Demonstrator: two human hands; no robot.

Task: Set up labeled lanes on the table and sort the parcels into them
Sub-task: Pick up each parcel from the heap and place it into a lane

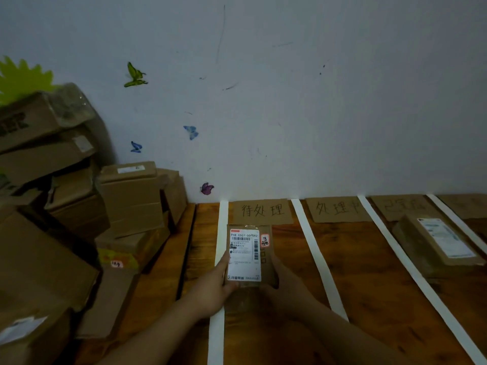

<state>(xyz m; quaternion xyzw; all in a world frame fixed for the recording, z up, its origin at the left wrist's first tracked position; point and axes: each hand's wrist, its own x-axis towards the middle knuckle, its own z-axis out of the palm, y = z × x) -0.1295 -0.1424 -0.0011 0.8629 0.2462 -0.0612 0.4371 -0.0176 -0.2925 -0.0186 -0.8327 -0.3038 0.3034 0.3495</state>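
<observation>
Both hands — left hand (pixel 210 291), right hand (pixel 286 288) — pinch the parcel (pixel 249 252) by its sides, fingers pressed to the cardboard; risk — it lands across the tape strip (pixel 220 233) rather than squarely under the first label (pixel 262 210).

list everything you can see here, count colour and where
held parcel: one, brown with white shipping label, first lane
flat parcel: one, brown with white label, third lane
tape strips: four visible, white, dividing the wooden table
cardboard lane labels: at least three, brown, handwritten, at the table's far edge
stacked boxes: many, brown, piled at left
butterfly stickers: four, green, blue, purple, on the wall
left hand: grips the held parcel's left side
right hand: grips its right side
</observation>
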